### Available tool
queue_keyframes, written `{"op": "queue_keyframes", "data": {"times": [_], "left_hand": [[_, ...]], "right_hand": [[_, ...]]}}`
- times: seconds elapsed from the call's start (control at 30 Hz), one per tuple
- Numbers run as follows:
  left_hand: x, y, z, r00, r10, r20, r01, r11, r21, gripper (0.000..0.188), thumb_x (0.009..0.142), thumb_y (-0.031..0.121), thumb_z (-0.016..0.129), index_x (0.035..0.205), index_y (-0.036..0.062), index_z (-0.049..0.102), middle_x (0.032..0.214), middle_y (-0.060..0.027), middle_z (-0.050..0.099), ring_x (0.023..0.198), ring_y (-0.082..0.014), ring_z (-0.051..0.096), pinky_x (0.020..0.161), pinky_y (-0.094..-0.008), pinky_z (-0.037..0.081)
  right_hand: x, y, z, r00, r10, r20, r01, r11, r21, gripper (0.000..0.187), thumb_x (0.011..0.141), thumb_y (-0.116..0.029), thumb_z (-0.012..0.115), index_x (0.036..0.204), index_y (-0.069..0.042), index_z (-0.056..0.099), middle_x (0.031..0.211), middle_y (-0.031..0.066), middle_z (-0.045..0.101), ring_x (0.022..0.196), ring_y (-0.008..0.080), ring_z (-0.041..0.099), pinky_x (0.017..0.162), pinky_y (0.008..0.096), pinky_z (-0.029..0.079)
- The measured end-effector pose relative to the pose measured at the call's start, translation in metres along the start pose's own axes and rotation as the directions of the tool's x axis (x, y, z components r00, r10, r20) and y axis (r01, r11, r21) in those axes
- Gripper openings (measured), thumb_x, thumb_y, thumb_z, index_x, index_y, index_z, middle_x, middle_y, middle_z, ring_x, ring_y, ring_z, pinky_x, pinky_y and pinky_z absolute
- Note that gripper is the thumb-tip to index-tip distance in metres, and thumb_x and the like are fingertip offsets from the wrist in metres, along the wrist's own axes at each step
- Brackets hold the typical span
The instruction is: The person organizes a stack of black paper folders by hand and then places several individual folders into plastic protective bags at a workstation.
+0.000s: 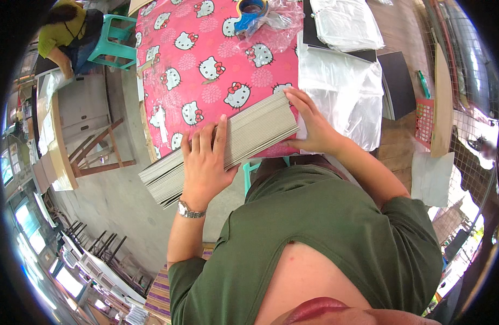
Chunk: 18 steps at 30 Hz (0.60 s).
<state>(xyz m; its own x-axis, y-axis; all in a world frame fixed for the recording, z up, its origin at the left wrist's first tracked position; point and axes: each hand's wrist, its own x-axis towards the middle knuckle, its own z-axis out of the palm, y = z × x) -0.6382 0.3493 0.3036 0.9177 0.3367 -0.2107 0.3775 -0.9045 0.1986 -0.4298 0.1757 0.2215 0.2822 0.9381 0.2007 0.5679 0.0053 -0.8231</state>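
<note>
A long stack of thin grey boards [260, 125] lies slantwise across the near edge of a table with a pink cat-print cover [211, 67]. Its many edges face up, and its left end juts past the table. My left hand [206, 162] spans the stack left of its middle, fingers across the top and thumb at the near side. At the right end, my right hand [318, 129] grips the stack, with the index finger at the far corner and the thumb near the front corner. The undersides of the boards are hidden.
A blue tape dispenser [250, 20] rests on crumpled clear plastic at the far side. Clear plastic bags [344, 97] lie right of the stack, beside dark boards [398, 84] and a red basket [424, 120]. Far left, another person [60, 39] sits near a teal stool [115, 42].
</note>
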Motion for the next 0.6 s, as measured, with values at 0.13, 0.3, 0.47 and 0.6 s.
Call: {"op": "queue_keyframes", "data": {"times": [0.13, 0.3, 0.47, 0.6], "left_hand": [[-0.001, 0.0, -0.001, 1.0, 0.009, -0.025, -0.01, 0.999, -0.041, 0.104, 0.054, 0.03, 0.081, 0.142, 0.0097, 0.028, 0.126, -0.013, 0.042, 0.113, -0.0306, 0.042, 0.098, -0.0484, 0.029], [-0.001, 0.002, -0.003, 0.997, 0.064, -0.048, -0.064, 0.998, 0.013, 0.094, 0.054, 0.029, 0.08, 0.138, 0.0208, 0.039, 0.131, -0.0126, 0.04, 0.114, -0.0303, 0.042, 0.097, -0.047, 0.03], [-0.001, 0.005, -0.005, 0.998, 0.039, -0.042, -0.039, 0.999, -0.011, 0.091, 0.053, 0.028, 0.08, 0.135, 0.0227, 0.043, 0.132, -0.0124, 0.039, 0.113, -0.0297, 0.042, 0.098, -0.0463, 0.03], [-0.002, 0.005, -0.003, 0.998, 0.033, -0.046, -0.035, 0.999, -0.042, 0.092, 0.051, 0.026, 0.081, 0.135, 0.0227, 0.044, 0.132, -0.0118, 0.04, 0.112, -0.0283, 0.043, 0.099, -0.0457, 0.029]], "right_hand": [[0.005, -0.023, -0.022, 0.997, -0.074, 0.011, 0.075, 0.965, -0.251, 0.094, 0.054, -0.032, 0.082, 0.136, -0.016, 0.039, 0.134, 0.0082, 0.039, 0.127, 0.028, 0.035, 0.11, 0.0482, 0.023], [0.006, -0.025, -0.024, 0.998, -0.048, 0.039, 0.06, 0.906, -0.42, 0.089, 0.05, -0.034, 0.081, 0.131, -0.02, 0.047, 0.131, 0.0017, 0.043, 0.125, 0.0244, 0.038, 0.11, 0.048, 0.024], [0.003, -0.025, -0.021, 0.995, -0.102, 0.011, 0.095, 0.874, -0.477, 0.084, 0.052, -0.037, 0.08, 0.129, -0.019, 0.05, 0.126, 0.0022, 0.047, 0.122, 0.0237, 0.04, 0.109, 0.0461, 0.026], [-0.001, -0.026, -0.019, 0.994, -0.105, -0.007, 0.092, 0.892, -0.442, 0.081, 0.055, -0.04, 0.079, 0.127, -0.016, 0.051, 0.124, 0.0028, 0.048, 0.12, 0.0236, 0.041, 0.107, 0.0444, 0.029]]}}
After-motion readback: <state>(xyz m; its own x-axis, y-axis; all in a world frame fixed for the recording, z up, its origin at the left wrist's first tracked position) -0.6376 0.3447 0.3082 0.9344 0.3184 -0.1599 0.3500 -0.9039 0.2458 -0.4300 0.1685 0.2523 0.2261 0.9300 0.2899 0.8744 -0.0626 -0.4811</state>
